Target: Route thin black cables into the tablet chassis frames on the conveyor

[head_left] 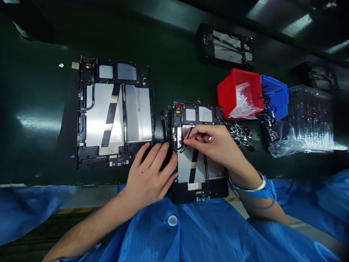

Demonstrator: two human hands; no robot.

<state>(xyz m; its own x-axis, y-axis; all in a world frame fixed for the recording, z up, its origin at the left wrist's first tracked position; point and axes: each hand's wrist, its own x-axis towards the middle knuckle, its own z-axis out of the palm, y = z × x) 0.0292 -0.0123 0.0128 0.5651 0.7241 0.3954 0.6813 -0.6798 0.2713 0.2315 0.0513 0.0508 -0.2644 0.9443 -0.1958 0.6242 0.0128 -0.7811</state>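
my right hand (214, 140) pinches a thin black cable (182, 149), its curve just below the grip, over an open black tablet with silver panels (182, 193). my left hand (151, 173), loosely spread, rests at that tablet's left edge, hiding a corner of a 2nd open black tablet (94, 134) with print (139, 100) too small to read. rightward: loose metal parts (240, 134), a red plastic bin (227, 92), a blue plastic bin (283, 100).

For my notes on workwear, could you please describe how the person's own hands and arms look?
The left hand and right hand are ungloved. The right wrist wears a shiny pale band and a blue strap. The blue garment has a white button.
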